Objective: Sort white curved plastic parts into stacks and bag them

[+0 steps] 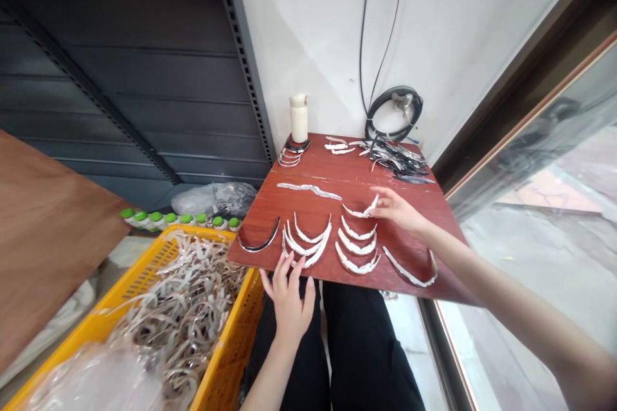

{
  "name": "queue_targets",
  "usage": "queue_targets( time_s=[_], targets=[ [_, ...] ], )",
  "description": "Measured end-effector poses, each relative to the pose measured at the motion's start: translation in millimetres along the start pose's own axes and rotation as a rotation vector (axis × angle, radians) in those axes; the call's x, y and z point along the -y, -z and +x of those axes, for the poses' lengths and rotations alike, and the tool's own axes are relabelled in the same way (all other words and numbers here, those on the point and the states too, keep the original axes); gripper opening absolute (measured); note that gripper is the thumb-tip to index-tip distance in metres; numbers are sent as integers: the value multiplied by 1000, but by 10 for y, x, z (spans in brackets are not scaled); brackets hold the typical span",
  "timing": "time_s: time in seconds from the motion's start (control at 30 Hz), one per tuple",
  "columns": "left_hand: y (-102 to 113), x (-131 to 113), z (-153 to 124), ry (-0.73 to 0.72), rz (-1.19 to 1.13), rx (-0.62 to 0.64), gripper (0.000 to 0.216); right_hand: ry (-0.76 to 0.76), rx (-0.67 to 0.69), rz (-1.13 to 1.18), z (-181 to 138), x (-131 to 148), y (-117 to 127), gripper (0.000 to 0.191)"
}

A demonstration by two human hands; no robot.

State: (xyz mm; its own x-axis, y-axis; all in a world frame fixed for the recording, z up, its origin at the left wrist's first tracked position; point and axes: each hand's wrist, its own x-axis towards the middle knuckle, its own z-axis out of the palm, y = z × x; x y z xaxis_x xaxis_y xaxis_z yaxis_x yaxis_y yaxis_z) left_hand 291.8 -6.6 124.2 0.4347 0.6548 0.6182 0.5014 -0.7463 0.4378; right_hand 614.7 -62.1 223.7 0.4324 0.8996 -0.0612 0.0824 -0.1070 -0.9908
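Observation:
My left hand (289,295) rests at the near edge of the red-brown table (347,173), fingers spread and flat, touching a stack of white curved pieces (308,245). My right hand (398,209) reaches over the table and pinches the end of one white curved piece (360,210), the topmost of three stacked arcs (357,247). A black curved band (260,244) lies at the left, and a long white curved piece (409,273) lies at the right near edge.
A yellow crate (144,308) full of tangled curved bands stands at the lower left, with green-capped bottles (178,218) behind it. At the table's back are a white bottle (299,119), metal rings (289,157), a dark pile of pieces (400,160) and coiled cable (393,109). A window is at the right.

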Motion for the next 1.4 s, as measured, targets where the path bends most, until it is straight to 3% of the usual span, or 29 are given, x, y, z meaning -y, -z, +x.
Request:
queue_targets(
  time_s=[0.13,0.23,0.33,0.47,0.7,1.1,1.27,1.4],
  targets=[
    [3,-10,0,12,4,3,42,59,8,-454,-43,-122,151,43],
    [-1,-15,-1,16,2,0,41,207,-71,-853,-80,-119,172,34],
    [-4,-18,-1,20,-2,2,42,314,-92,-1018,-145,-42,77,29],
    [-2,-19,0,15,7,7,41,313,36,-1058,-248,85,-121,20],
    [-2,-13,-8,10,9,8,41,284,70,-1126,-458,219,-326,20],
    [10,-26,-6,30,7,17,42,314,173,-1093,-353,187,-375,21],
    [10,-24,-5,23,8,15,41,383,83,-1130,-518,290,-411,20],
    [8,-26,-4,21,2,10,41,408,155,-1152,-638,277,-456,19]
  ],
)
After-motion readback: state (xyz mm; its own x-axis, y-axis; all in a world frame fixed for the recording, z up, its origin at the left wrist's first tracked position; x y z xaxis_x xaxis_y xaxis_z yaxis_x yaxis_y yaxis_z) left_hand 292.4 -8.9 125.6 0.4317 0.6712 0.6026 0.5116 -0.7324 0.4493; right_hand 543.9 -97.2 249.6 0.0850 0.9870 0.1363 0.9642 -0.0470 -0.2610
